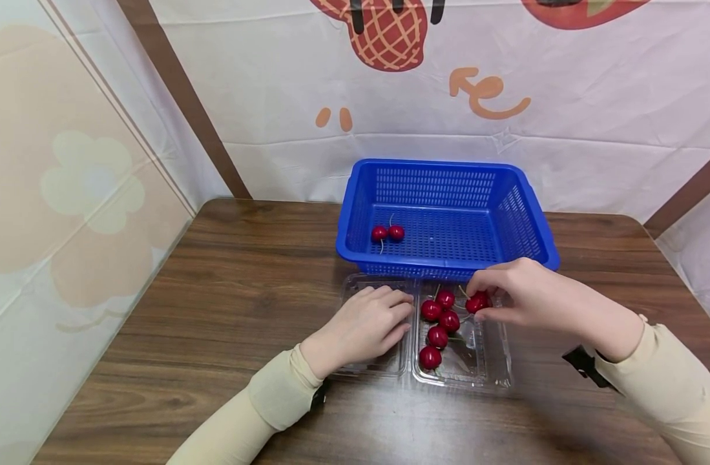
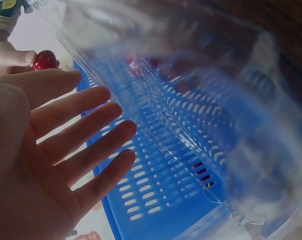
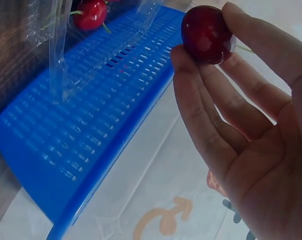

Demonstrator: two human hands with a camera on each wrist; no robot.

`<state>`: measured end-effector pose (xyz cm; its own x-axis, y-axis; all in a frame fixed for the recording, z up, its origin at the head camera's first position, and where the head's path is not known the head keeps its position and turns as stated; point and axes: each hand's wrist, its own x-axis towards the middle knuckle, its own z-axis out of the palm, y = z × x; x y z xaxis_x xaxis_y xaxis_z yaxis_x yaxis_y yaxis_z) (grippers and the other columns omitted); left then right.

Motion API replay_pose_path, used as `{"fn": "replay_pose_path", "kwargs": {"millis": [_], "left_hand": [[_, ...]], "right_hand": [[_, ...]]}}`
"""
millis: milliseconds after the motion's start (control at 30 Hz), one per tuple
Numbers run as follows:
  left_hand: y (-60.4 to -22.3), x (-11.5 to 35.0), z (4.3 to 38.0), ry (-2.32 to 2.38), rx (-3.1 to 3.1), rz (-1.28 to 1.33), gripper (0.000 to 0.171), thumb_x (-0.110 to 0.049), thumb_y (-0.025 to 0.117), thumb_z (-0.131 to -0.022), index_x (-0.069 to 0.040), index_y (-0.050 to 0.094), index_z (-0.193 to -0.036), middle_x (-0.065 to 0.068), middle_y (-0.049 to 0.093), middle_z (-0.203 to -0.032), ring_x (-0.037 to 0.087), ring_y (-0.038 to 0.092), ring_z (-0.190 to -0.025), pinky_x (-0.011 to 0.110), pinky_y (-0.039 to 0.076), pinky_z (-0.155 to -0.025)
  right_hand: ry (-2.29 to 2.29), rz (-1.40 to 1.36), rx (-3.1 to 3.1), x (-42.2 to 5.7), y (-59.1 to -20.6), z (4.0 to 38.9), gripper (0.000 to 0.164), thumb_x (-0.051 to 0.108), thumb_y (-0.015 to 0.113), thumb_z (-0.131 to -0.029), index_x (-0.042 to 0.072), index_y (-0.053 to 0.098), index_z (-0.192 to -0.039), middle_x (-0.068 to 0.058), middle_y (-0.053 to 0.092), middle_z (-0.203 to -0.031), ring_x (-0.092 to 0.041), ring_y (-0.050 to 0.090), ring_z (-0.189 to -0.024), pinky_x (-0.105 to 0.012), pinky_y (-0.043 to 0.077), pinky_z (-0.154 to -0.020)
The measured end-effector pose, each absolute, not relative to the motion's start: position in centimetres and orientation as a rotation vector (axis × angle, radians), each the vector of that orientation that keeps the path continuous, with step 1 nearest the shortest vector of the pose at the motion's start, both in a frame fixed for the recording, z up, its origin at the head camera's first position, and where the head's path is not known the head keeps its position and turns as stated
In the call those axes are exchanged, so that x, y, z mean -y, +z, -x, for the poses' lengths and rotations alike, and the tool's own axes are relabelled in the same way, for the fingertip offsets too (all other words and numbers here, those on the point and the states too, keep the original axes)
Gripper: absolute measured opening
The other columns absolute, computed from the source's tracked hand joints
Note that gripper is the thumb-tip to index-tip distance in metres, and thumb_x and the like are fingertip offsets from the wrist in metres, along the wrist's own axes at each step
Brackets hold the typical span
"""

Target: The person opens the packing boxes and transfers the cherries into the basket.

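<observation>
My right hand [image 1: 523, 294] pinches a dark red cherry [image 3: 207, 34] between thumb and fingers, above the far right part of a clear plastic clamshell box [image 1: 468, 381]. In the head view, several stemmed cherries [image 1: 437, 336] lie along the left side of that box half. My left hand [image 1: 363, 329] is over the clamshell's other half [image 1: 355, 282], on the left. Its fingers [image 2: 91, 142] look straight and slightly spread in the left wrist view, and hold nothing. Whether they touch the plastic, I cannot tell.
Just behind the clamshell stands a blue perforated basket [image 1: 345, 223] with two cherries [image 1: 396, 232] at its left. A wooden table [image 1: 238, 310] carries everything. Beyond its far edge hangs a white printed cloth [image 1: 261, 77].
</observation>
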<state>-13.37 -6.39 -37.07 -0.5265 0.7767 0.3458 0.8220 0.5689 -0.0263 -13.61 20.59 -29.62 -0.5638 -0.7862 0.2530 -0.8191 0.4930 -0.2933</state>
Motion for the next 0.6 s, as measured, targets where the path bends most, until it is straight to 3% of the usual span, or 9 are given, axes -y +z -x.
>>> {"fn": "replay_pose_path", "kwargs": {"millis": [600], "left_hand": [[-37.0, 6.5, 13.3, -0.192, 2.488, 1.311, 0.023, -0.029, 0.056, -0.087, -0.015, 0.068, -0.102, -0.001, 0.065, -0.112, 0.014, 0.056, -0.098, 0.031, 0.049, -0.078]], "right_hand": [[0.557, -1.355, 2.667, -21.2, -28.7, 14.9, 0.017, 0.019, 0.075, -0.074, 0.017, 0.065, -0.088, 0.01, 0.065, -0.082, 0.001, 0.059, -0.07, -0.024, 0.054, -0.06]]}}
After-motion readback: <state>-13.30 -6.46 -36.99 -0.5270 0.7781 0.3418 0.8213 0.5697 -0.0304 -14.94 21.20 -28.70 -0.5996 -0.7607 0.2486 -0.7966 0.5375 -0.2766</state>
